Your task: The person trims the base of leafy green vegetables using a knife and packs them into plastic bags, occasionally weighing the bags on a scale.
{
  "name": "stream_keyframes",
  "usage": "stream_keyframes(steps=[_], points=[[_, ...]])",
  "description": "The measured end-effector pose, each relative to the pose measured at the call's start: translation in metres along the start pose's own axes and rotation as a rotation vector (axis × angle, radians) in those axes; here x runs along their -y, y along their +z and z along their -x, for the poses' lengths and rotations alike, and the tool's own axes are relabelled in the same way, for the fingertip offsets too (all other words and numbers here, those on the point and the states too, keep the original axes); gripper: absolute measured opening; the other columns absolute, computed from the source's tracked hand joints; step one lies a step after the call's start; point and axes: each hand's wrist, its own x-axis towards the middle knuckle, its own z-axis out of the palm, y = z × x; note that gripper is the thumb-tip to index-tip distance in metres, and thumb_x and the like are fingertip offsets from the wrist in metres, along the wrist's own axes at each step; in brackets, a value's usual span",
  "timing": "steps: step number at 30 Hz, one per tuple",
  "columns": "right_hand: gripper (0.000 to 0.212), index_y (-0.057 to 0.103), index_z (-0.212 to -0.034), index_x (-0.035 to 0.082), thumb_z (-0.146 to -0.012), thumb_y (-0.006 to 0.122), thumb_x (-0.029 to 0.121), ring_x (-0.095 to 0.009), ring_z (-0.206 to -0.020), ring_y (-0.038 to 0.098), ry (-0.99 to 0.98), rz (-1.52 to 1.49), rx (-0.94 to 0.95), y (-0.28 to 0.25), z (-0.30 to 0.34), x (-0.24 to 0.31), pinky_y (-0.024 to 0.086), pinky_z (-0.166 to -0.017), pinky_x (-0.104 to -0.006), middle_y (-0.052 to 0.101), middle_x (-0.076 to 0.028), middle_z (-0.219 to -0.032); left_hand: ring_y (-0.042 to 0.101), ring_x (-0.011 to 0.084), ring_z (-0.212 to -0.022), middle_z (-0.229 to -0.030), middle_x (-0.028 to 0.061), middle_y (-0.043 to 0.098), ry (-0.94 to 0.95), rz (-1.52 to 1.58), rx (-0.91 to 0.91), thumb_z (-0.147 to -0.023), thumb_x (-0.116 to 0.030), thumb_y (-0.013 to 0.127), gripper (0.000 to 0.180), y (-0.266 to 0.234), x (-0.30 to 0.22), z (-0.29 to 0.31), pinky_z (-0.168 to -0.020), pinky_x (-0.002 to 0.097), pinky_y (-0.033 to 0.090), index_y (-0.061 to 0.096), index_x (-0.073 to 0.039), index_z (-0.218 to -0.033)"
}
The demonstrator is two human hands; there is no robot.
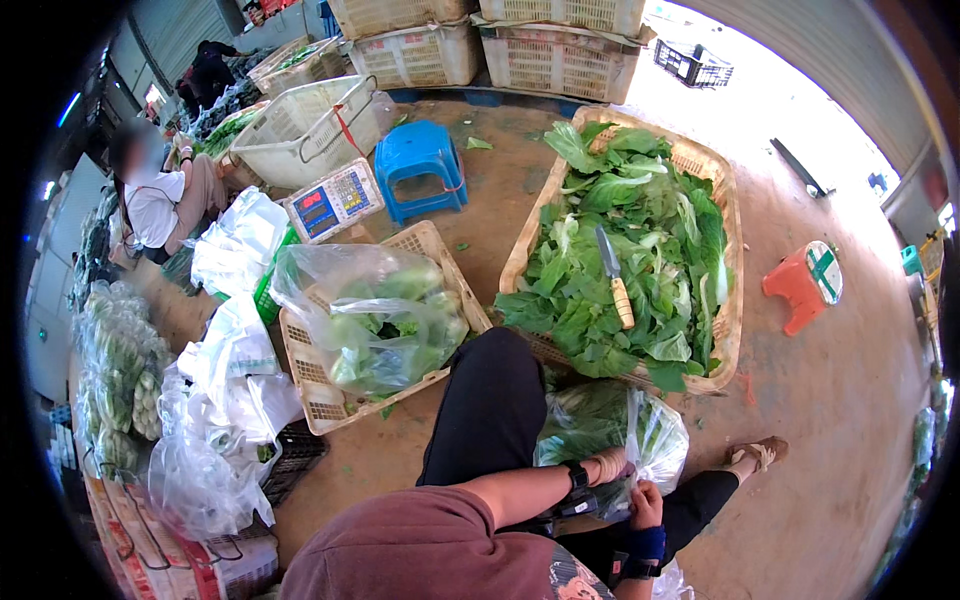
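Observation:
Low in front of me, by my legs, rests a clear plastic bag (585, 425) filled with leafy greens. My left hand (608, 466) is closed on the bag's gathered plastic, its fingers partly hidden. Just beside it, my right hand (647, 505) pinches the same plastic with bent fingers. Loose film from the bag bulges out to the right of both hands. Beyond the bag, a large tan crate (733, 300) holds a heap of leafy greens (640, 240). A knife (613, 275) with a wooden handle lies on top of the heap.
On the left, a tan basket (312, 385) holds bagged greens (390, 320). Behind it stand a digital scale (335, 203), a blue stool (420, 170) and a white crate (300, 135). White plastic bags (235, 350) pile leftward. An orange stool (795, 290) stands right; another person (160, 205) sits far left.

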Motion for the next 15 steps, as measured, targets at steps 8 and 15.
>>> stream_keyframes(steps=[8, 15], points=[[0.008, 0.050, -0.087, 0.008, -0.082, 0.055, 0.011, -0.006, -0.049, 0.043, 0.097, -0.419, 0.024, 0.013, 0.013, 0.004, 0.031, -0.045, -0.0201, 0.050, 0.000, -0.063, 0.051, 0.0150, -0.065, -0.071, 0.0036, 0.057, 0.135, 0.279, 0.088, -0.071, -0.012, 0.062, 0.011, 0.002, 0.015, 0.009, -0.058, 0.0313, 0.042, 0.060, -0.007, -0.080], [0.027, 0.054, -0.068, 0.000, -0.083, 0.056, 0.021, -0.015, -0.050, 0.045, -0.214, 0.594, 0.058, 0.021, 0.016, 0.047, 0.036, -0.049, -0.0276, 0.049, -0.005, -0.059, 0.061, 0.0314, -0.069, -0.076, 0.0186, 0.062, 0.111, 0.174, 0.097, -0.070, -0.030, 0.059, 0.028, -0.017, -0.016, 0.022, -0.061, 0.0384, 0.046, 0.062, -0.002, -0.075]])
